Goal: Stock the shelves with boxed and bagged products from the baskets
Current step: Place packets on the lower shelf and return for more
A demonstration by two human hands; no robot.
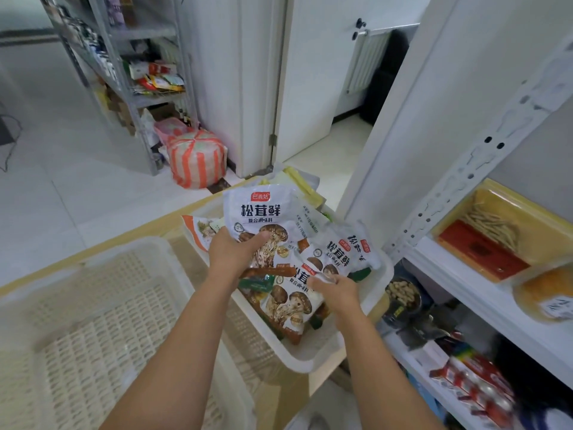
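My left hand (234, 254) grips a white mushroom-seasoning bag (259, 214) and holds it upright above the cream basket (316, 358). My right hand (336, 291) pinches the top edge of a second bag of the same kind (290, 301) that lies in that basket. More such bags (339, 251) are piled behind it, with other packets underneath. The white metal shelf unit (483, 293) stands to the right, close to the basket.
An empty cream slotted basket (102, 305) sits at the left front. The right shelves hold a yellow tray of boxed goods (496, 240), a peanut pack (403, 293) and red boxes (471, 380). A striped sack (197, 158) and another stocked rack (136, 72) stand by the door.
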